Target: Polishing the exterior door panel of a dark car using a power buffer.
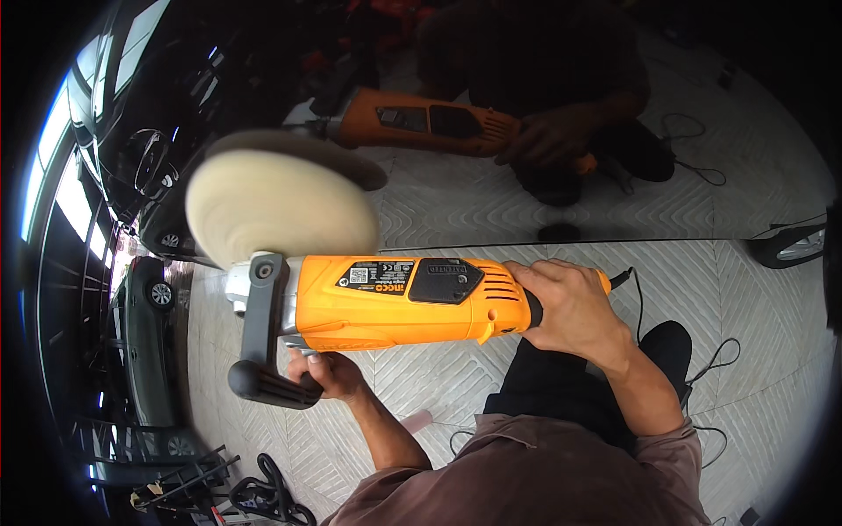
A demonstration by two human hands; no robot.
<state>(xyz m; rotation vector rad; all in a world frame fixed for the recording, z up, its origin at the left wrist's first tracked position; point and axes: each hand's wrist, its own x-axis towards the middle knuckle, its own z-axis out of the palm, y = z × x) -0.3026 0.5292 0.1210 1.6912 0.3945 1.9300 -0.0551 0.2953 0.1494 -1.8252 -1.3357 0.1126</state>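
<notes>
Both hands hold an orange Ingco angle polisher, which lies sideways across the view. My right hand is closed around its rear grip, beside the power cord. Low at the left, my left hand grips the black side handle, partly hidden behind it and the tool. A pale round polishing pad, blurred as if spinning, faces the glossy dark car panel. The pad's edge lies close to its own reflection; whether it touches the panel I cannot tell. The panel also mirrors the polisher and a hand.
Below the panel's lower edge spreads a patterned tile floor. The cord loops on the floor at the right. A dark car stands at the left, with a black hose-like coil at lower left. A wheel shows far right.
</notes>
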